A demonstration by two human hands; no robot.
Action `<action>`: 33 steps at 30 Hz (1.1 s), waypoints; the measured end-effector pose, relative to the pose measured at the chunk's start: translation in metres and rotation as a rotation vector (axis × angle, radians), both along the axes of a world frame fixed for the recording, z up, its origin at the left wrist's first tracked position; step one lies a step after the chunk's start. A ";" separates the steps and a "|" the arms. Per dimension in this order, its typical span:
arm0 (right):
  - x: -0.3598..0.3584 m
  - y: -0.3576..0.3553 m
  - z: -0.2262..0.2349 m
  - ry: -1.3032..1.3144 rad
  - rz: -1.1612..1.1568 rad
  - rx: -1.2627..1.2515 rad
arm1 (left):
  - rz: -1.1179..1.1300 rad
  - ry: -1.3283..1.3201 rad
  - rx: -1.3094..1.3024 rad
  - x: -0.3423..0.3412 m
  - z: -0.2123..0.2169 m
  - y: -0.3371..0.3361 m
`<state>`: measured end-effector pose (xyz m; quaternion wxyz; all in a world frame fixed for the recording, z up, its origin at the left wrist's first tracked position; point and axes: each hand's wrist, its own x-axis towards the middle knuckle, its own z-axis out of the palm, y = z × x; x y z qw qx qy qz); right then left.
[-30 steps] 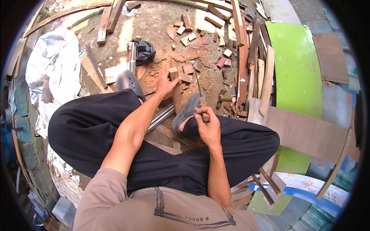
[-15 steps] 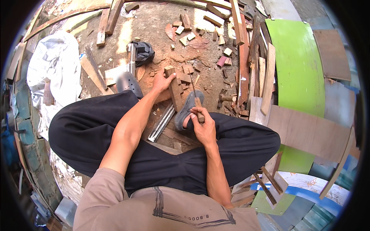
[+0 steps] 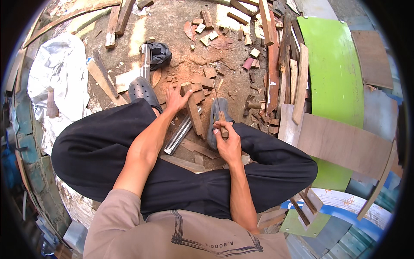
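Observation:
My left hand (image 3: 175, 100) is at the far end of a brown block of wood (image 3: 194, 114), its thumb lying across the block and its other fingers partly spread along the left side. The block slants toward me beside a white-and-grey metal strip (image 3: 183, 131). In my right hand (image 3: 228, 144) is a hand saw, closed in my fingers by its wooden handle (image 3: 222, 125). Its thin blade (image 3: 217, 95) points away from me and shows almost edge-on, over my right shoe (image 3: 213, 136). Short wood offcuts (image 3: 196, 88) lie just beyond the block.
A hammer (image 3: 253, 105) lies right of my right shoe. Long planks (image 3: 271, 73) and a green board (image 3: 332, 64) flank the right side. White cloth (image 3: 56, 77) lies at left, and a black bag (image 3: 160, 55) beyond my left shoe (image 3: 143, 90). Small offcuts and sawdust cover the ground.
The block has come nearer to me, and my left hand has moved slightly down and left, its fingers more spread. My right shoe has shifted right; the saw stays in my right hand.

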<state>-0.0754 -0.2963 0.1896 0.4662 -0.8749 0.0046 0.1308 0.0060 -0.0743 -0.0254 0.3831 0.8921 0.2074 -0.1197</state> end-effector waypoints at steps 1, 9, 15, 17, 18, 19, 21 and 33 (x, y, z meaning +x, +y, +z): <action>0.000 0.000 -0.001 0.018 -0.005 0.009 | -0.018 0.053 0.006 0.001 0.003 0.000; 0.002 0.002 0.000 0.049 0.029 0.041 | -0.201 0.144 0.067 -0.001 0.006 0.017; 0.004 0.005 0.018 0.047 0.022 0.038 | -0.232 0.148 0.087 0.000 0.001 0.017; 0.006 0.008 0.023 0.058 0.017 0.044 | -0.221 0.180 0.069 0.005 0.002 0.018; 0.008 0.009 0.025 0.065 0.016 0.047 | -0.212 0.187 0.070 0.006 0.002 0.017; 0.009 0.009 0.028 0.069 0.023 0.056 | -0.204 0.194 0.071 0.006 0.002 0.016; 0.006 0.012 0.031 0.089 0.028 0.072 | -0.200 0.181 0.078 0.001 -0.002 0.017; 0.041 0.046 -0.039 0.024 0.171 -0.347 | 0.280 0.071 -0.244 -0.044 0.011 -0.017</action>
